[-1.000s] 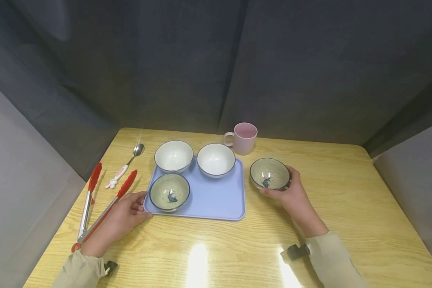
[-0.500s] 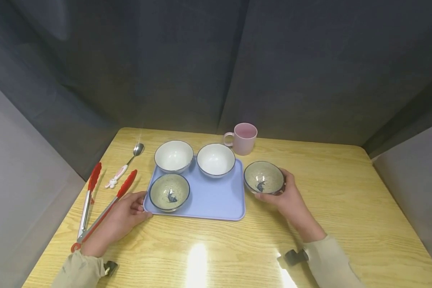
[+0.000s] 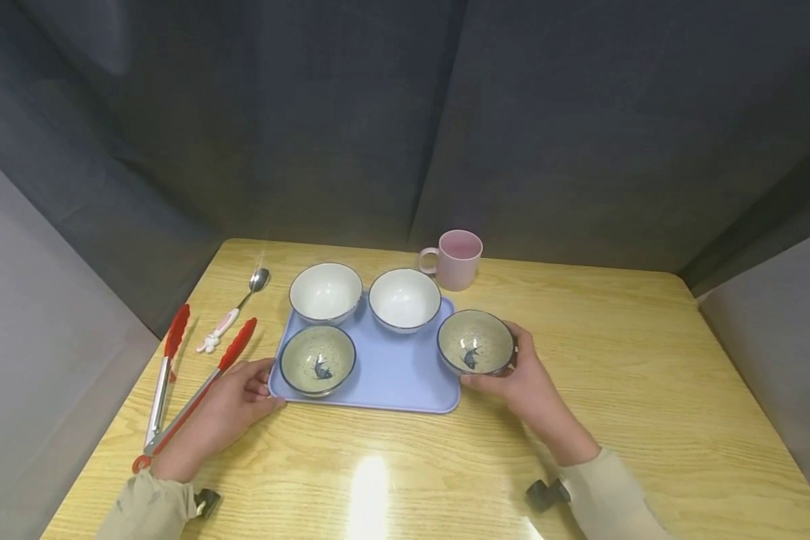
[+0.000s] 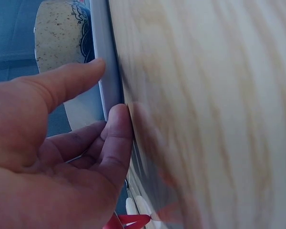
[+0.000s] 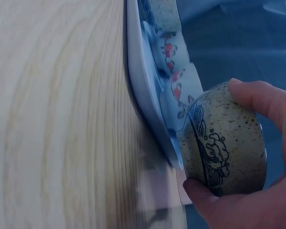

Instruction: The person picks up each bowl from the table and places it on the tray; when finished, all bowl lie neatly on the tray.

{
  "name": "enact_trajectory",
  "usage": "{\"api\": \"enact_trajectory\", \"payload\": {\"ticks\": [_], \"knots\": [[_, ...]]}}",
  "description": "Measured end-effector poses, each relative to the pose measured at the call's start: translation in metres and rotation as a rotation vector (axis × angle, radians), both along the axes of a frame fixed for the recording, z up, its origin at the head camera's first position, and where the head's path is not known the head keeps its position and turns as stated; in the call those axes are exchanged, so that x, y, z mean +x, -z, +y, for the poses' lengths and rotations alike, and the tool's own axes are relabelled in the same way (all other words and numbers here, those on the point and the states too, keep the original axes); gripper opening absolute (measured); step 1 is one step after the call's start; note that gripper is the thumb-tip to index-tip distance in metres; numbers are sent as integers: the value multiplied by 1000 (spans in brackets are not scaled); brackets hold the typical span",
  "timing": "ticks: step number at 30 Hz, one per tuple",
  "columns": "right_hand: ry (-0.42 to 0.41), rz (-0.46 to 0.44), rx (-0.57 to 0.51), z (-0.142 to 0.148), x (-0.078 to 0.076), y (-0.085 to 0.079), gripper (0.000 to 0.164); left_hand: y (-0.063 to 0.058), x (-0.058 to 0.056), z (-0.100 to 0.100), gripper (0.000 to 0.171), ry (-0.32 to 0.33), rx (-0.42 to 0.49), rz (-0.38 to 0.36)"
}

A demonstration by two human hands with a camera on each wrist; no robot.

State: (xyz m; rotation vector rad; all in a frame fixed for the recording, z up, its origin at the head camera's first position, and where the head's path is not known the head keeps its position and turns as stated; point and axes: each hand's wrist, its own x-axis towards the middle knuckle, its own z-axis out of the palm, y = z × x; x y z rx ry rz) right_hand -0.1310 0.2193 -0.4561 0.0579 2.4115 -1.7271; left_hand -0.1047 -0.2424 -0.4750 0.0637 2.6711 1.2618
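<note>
My right hand [image 3: 509,375] holds a speckled grey-green bowl [image 3: 474,341] with a dark fish inside, thumb and fingers on opposite sides. This bowl is upright over the right edge of the lavender tray [image 3: 391,382]; in the right wrist view its outer wall [image 5: 233,143] shows blue wave drawings. My left hand [image 3: 232,401] grips the tray's near left corner, its thumb and curled fingers at the rim [image 4: 105,62]. A matching bowl [image 3: 317,360] stands on the tray's left front. Two white bowls [image 3: 325,294] stand along the tray's back.
Behind the tray's right end stands a pink mug [image 3: 457,262]. Left of the tray lie red-tipped tongs [image 3: 196,397] and a spoon [image 3: 228,319] with a rabbit handle. A dark curtain [image 3: 547,135] hangs behind the wooden table [image 3: 614,337].
My right hand has carried the speckled bowl leftward and slightly nearer, from beside the tray to over its right edge. My left hand and the tray stay put.
</note>
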Motion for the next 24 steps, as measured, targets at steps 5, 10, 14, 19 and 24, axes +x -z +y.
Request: {"api": "enact_trajectory", "payload": {"ticks": [5,10,14,19,24], "knots": [[-25,-9,-16,-7,4,-2,121,0,0,0,70,-4,-9,-1],[-45,-9,-32,-14,5,0,120,1,0,1,70,-2,-11,1],[-62,-5,-40,-19,6,2,118,1,0,1,70,-3,-11,1],[-86,-12,-31,-28,6,4,118,1,0,1,70,-4,-13,1],[-110,-19,-21,-38,6,8,118,0,1,1,70,-4,-3,5]]}}
